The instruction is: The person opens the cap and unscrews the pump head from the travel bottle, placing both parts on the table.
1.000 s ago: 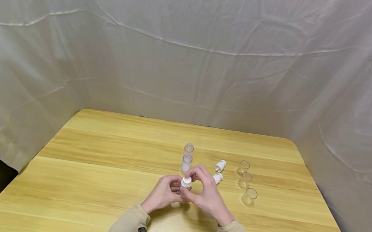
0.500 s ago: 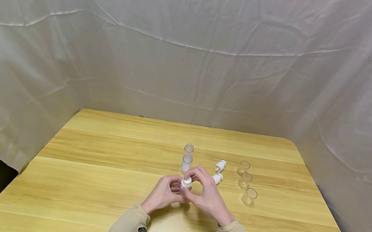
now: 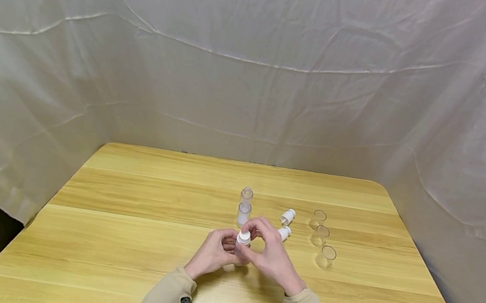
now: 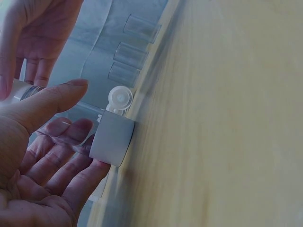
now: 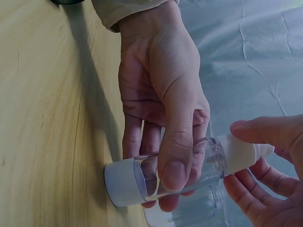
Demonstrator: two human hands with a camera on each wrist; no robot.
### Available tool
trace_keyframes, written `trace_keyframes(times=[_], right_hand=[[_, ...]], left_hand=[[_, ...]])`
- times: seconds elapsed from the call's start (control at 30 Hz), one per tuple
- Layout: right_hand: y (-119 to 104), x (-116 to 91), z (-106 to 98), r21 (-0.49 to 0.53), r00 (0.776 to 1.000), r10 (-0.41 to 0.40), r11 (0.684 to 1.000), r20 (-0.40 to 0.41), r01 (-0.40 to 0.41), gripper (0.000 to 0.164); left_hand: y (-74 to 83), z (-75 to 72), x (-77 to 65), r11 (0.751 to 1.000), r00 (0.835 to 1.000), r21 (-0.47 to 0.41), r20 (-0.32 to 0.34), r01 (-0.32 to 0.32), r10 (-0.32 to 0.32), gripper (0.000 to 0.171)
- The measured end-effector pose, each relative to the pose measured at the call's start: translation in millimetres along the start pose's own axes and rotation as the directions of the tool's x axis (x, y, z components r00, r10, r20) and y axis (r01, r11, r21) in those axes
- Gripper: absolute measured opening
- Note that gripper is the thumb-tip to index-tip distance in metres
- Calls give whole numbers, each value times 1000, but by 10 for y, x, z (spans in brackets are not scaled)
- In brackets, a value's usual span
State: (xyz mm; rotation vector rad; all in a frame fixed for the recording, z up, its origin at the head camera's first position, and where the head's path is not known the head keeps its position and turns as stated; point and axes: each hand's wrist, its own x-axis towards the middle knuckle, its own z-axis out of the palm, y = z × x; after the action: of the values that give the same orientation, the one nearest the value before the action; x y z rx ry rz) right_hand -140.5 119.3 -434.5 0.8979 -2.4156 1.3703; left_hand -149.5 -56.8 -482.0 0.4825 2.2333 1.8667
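Observation:
In front of me an upright pump bottle [image 5: 125, 182] with a clear body and white base is held between both hands. My left hand [image 3: 212, 252] grips its clear body, thumb on one side and fingers on the other. My right hand [image 3: 272, 256] pinches the white pump head [image 5: 239, 153] at the top of the bottle. In the left wrist view the white base [image 4: 112, 138] sits low, near the wooden table; I cannot tell if it touches. Just beyond my right hand lie two more white pump heads, one nearer [image 3: 285, 233] and one farther [image 3: 288, 216].
Two clear bottle bodies [image 3: 242, 218] stand in a line behind my hands. To the right, three clear cylindrical caps [image 3: 325, 257] stand in a row, open rims up. Pale cloth [image 3: 249, 97] hangs around the table's [image 3: 99, 245] back and sides.
Hardly anything differs. Both hands keep their hold on the pump bottle, with at most a tiny shift of the right fingers at the pump head. Everything else stays in place.

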Motion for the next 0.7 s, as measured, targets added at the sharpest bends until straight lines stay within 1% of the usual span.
trace_keyframes(times=[0.13,0.27,0.47,0.7], right_hand=[[-2,-6,-8,2,1000,-14,1000,15,14,29],[-3,-11,-12,1,999,-21,1000,25,21,30],[-1,-9,-9,-2,1000,7,1000,11,-7,31],[-4,-2,-6,1,1000,2,1000,3,-2,31]], left_hand=[[-1,0,-2,1000,1000,-2,-1,2,-2,35],[-4,0,-5,1000,1000,7,1,-8,8,37],[-4,-2,-7,1000,1000,-3,8,-6,6,37],[0,4,-3,1000,1000,-12,2,7,-7,38]])
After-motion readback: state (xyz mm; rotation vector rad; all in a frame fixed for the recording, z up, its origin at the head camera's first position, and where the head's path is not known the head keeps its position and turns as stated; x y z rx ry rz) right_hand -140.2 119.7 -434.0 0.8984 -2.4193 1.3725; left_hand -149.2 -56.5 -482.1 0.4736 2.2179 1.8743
